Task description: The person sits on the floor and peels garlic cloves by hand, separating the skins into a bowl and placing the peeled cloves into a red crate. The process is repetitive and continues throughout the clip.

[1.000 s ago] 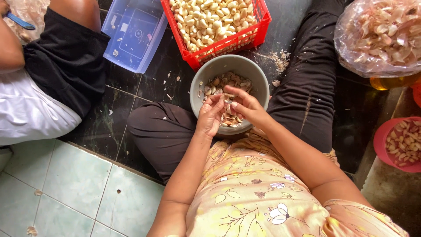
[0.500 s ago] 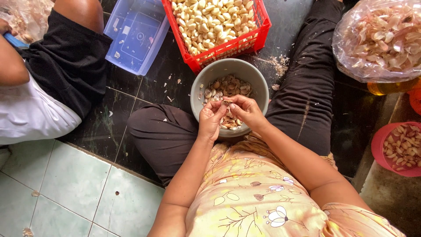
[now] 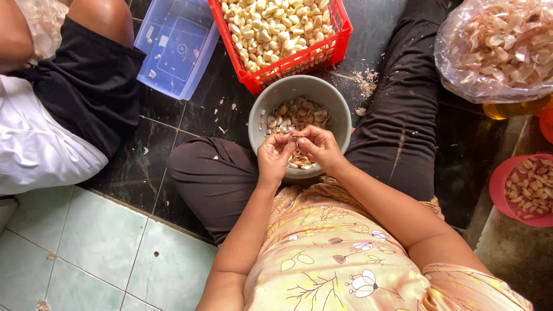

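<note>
I sit cross-legged on the floor with a grey bowl (image 3: 340, 109) between my knees, holding garlic skins and cloves. Over its near side my left hand (image 3: 275, 156) and my right hand (image 3: 320, 147) meet, fingertips pinched together on one small garlic clove (image 3: 294, 137). Just beyond the bowl stands a red plastic basket (image 3: 299, 60) heaped with pale peeled garlic cloves.
A blue plastic lid or tray (image 3: 175, 49) lies on the dark tiles to the left of the basket. Another person in black shorts (image 3: 86, 86) sits at the left. A clear bag of garlic skins (image 3: 501, 46) sits top right, a red bowl of cloves (image 3: 500, 190) at right.
My hands have drawn closer together over the bowl and both now pinch the clove. The other person's arm at the top left has shifted.
</note>
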